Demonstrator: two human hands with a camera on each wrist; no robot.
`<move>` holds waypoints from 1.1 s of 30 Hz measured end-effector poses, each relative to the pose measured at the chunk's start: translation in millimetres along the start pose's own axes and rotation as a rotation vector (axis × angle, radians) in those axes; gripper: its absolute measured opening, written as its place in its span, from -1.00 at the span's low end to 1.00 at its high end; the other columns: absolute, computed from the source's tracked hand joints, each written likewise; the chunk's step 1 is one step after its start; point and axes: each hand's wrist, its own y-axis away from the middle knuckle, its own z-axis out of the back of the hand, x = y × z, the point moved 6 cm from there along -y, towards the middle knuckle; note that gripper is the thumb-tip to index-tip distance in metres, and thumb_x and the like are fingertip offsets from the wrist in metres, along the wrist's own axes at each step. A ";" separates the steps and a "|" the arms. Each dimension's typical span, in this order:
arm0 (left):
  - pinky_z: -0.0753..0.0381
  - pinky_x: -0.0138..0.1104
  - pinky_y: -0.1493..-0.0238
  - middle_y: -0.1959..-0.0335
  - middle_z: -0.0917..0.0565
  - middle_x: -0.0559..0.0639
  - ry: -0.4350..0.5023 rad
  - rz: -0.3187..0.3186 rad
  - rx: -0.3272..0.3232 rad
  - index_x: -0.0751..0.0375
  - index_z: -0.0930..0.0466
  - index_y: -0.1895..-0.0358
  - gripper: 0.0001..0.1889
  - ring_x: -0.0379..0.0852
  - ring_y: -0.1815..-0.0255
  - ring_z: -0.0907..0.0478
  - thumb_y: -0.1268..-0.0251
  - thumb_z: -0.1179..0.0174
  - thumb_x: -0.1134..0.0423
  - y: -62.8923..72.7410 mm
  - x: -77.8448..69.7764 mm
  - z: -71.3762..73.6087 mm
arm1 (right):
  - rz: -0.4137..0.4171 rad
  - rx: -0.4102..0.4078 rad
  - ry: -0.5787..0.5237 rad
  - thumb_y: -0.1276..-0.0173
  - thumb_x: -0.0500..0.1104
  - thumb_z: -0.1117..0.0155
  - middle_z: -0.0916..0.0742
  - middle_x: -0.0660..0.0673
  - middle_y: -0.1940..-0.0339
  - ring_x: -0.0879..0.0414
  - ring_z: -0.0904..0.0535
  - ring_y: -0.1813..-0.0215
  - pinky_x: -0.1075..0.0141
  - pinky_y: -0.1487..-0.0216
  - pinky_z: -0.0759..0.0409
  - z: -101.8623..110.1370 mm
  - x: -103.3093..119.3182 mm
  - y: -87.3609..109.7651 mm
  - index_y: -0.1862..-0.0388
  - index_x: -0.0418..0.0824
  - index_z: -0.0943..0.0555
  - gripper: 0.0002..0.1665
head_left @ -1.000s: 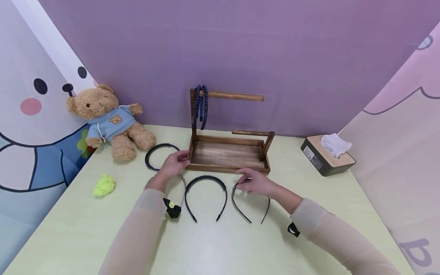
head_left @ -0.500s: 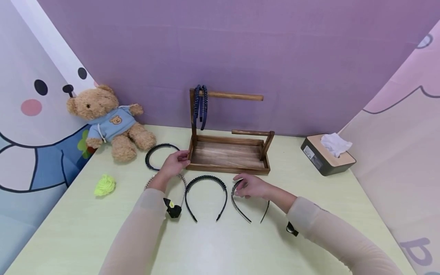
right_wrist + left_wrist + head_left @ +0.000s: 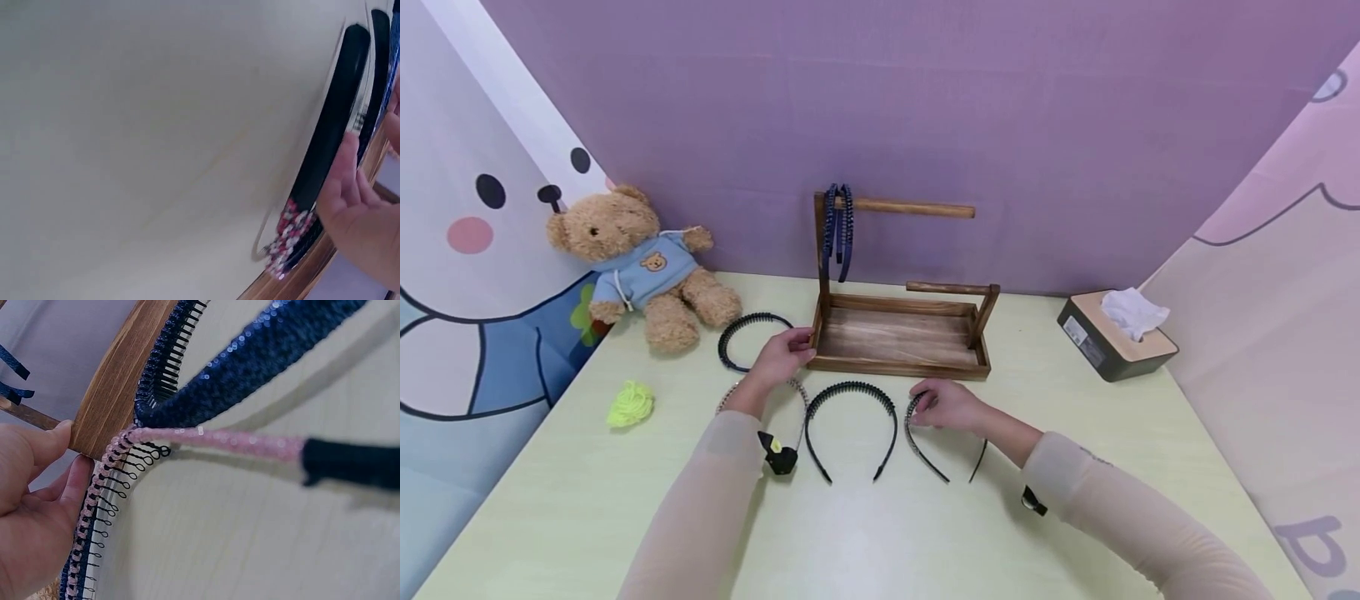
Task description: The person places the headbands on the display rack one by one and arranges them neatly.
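Observation:
My left hand (image 3: 777, 362) pinches the left front corner of a brown wooden rack (image 3: 895, 368), a shallow tray with two bars. Seen from the left wrist, the thumb lies on top of the wood (image 3: 119, 381) with a finger below. My right hand (image 3: 953, 406) is at the top of the rightmost headband (image 3: 917, 447), its thumb and fingers curled around the band and hiding part of it. Pink and white beads (image 3: 290, 234) show on a black band in the right wrist view. Between the hands lies a dark toothed headband (image 3: 850, 386).
Navy headbands (image 3: 846, 225) hang on the rack's upper bar. Left of it lie a dark headband (image 3: 724, 340) and a pink one (image 3: 219, 439) partly under my left arm. A teddy bear (image 3: 662, 267), neon yarn (image 3: 630, 404) and a tissue box (image 3: 1112, 342) stand around.
My right hand has come down slightly left and its fingers have closed on the rightmost headband. The left hand stays at the rack's corner.

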 end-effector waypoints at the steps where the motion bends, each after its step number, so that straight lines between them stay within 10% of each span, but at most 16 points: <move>1: -0.46 -0.10 -0.20 -0.23 -0.43 0.38 0.001 0.003 0.000 0.42 -0.28 -0.39 -0.49 0.23 -0.24 -0.39 -0.40 -0.10 0.45 -0.1 0.0 -0.4 | -0.009 -0.025 0.034 -0.14 -0.24 -0.51 -0.64 -0.04 0.36 0.16 -0.53 0.38 0.31 0.35 -0.58 -0.1 0.4 0.6 -0.07 -0.35 -0.56 -0.47; 9: -0.44 -0.09 -0.22 -0.25 -0.43 0.37 -0.007 0.002 0.000 0.40 -0.28 -0.39 -0.48 0.22 -0.25 -0.38 -0.41 -0.10 0.44 -0.5 2.4 -1.0 | -0.091 -0.113 0.210 -0.05 -0.10 -0.60 -0.61 0.04 0.34 0.19 -0.50 0.38 0.32 0.30 -0.53 -2.5 4.2 3.9 -0.05 -0.19 -0.56 -0.41; 33: -0.45 -0.09 -0.22 -0.27 -0.42 0.34 -0.010 0.016 -0.002 0.36 -0.27 -0.41 -0.48 0.21 -0.26 -0.37 -0.42 -0.10 0.42 -0.6 2.2 -1.1 | -0.060 -0.302 0.079 -0.05 -0.37 -0.51 -0.60 -0.07 0.21 0.13 -0.66 0.26 0.28 0.34 -0.60 22.6 7.5 38.0 -0.17 -0.32 -0.50 -0.34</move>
